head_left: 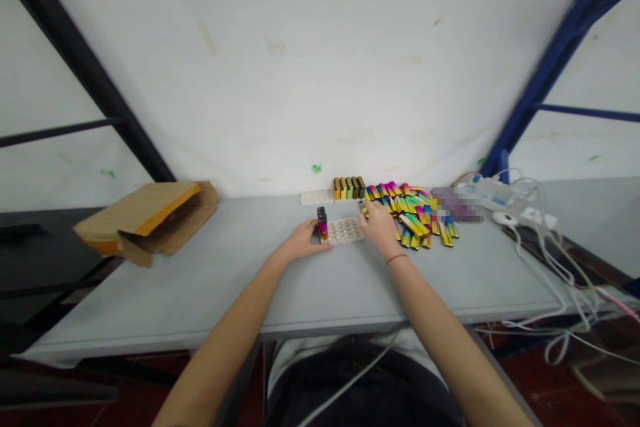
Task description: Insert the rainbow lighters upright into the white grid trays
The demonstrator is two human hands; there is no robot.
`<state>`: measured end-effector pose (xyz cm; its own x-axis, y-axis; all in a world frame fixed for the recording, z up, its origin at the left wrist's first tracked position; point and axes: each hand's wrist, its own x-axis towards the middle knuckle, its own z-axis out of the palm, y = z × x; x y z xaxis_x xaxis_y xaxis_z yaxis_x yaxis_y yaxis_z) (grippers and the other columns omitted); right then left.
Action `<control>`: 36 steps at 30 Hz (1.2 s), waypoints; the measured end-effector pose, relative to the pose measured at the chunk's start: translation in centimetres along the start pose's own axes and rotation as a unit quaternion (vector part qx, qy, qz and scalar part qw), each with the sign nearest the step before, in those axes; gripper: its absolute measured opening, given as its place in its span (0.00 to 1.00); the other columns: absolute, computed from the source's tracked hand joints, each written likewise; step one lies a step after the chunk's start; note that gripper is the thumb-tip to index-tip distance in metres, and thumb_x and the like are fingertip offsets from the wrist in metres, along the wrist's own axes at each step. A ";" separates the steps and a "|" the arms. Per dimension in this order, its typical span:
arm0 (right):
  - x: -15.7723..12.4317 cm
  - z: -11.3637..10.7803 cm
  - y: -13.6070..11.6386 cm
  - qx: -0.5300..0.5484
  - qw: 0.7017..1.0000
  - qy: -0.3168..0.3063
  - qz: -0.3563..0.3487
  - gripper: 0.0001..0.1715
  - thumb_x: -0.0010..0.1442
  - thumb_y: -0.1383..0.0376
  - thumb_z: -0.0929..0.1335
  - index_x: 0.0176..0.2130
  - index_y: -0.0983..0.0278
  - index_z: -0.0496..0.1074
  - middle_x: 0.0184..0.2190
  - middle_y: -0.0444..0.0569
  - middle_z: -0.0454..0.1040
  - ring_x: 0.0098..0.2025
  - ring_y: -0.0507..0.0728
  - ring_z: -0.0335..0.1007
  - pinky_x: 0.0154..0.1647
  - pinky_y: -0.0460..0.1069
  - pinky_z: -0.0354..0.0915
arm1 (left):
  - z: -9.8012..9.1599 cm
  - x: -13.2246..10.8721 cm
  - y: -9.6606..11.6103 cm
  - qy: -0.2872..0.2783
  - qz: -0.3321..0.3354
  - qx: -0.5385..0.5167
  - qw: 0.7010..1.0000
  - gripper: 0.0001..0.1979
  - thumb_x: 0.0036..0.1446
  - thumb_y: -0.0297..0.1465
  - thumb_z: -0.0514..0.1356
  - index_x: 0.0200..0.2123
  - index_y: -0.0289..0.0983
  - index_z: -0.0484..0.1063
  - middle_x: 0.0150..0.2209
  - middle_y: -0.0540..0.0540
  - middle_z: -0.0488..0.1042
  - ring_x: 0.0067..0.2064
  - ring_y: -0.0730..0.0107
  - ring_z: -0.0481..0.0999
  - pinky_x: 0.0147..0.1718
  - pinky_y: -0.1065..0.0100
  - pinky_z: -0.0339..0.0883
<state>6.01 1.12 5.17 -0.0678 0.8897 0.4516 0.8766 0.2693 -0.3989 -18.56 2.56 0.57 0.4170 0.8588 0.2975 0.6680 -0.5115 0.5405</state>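
A pale tray (345,231) with rows of round holes lies on the table in front of me. Several purple-and-gold lighters (323,227) with black tops stand upright in a row at its left end. My left hand (304,240) grips that end, thumb along the front edge and fingers behind. Over the tray's right end, my right hand (379,225) has its fingers closed at the edge of a loose pile of shiny multicoloured lighters (415,223). A bit of gold shows at its fingertips, seemingly a lighter, mostly hidden by the fingers.
Behind the tray stand a block of upright lighters (349,188) and another pale holed tray (317,197). An open cardboard box (150,217) lies at the left. Right of the pile are a blurred purple item (457,205), a power strip (515,203) and tangled white cables (565,267).
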 end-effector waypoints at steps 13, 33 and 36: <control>0.0 -2.5 6.3 -0.140 0.946 -0.043 0.290 0.28 0.60 0.63 0.67 0.58 0.70 0.68 0.58 0.67 0.66 0.60 0.72 0.61 0.58 0.65 0.57 | -0.4 -0.1 0.2 -0.015 -0.001 -0.008 1.000 0.34 0.48 0.44 0.71 0.54 0.32 0.73 0.56 0.33 0.75 0.57 0.42 0.73 0.59 0.48 0.65; 1.2 -0.8 6.5 0.032 0.981 0.033 0.188 0.19 0.66 0.67 0.56 0.45 0.69 0.72 0.41 0.65 0.75 0.46 0.66 0.70 0.49 0.60 0.63 | -0.4 -0.2 0.3 -0.006 -0.013 -0.020 1.000 0.33 0.47 0.44 0.72 0.53 0.34 0.74 0.56 0.34 0.75 0.57 0.42 0.73 0.60 0.47 0.64; 1.5 -0.7 6.1 0.184 0.972 0.034 0.144 0.20 0.70 0.60 0.54 0.40 0.64 0.69 0.34 0.54 0.73 0.39 0.61 0.69 0.43 0.54 0.65 | -0.5 -0.2 0.5 -0.017 -0.012 -0.010 1.000 0.33 0.47 0.44 0.71 0.54 0.33 0.73 0.57 0.33 0.75 0.57 0.41 0.73 0.60 0.47 0.64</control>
<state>11.61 3.85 4.01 0.1982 0.9244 0.3258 0.6237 0.1374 -0.7695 -18.64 2.15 1.17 0.4217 0.8693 0.2578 0.6654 -0.4898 0.5633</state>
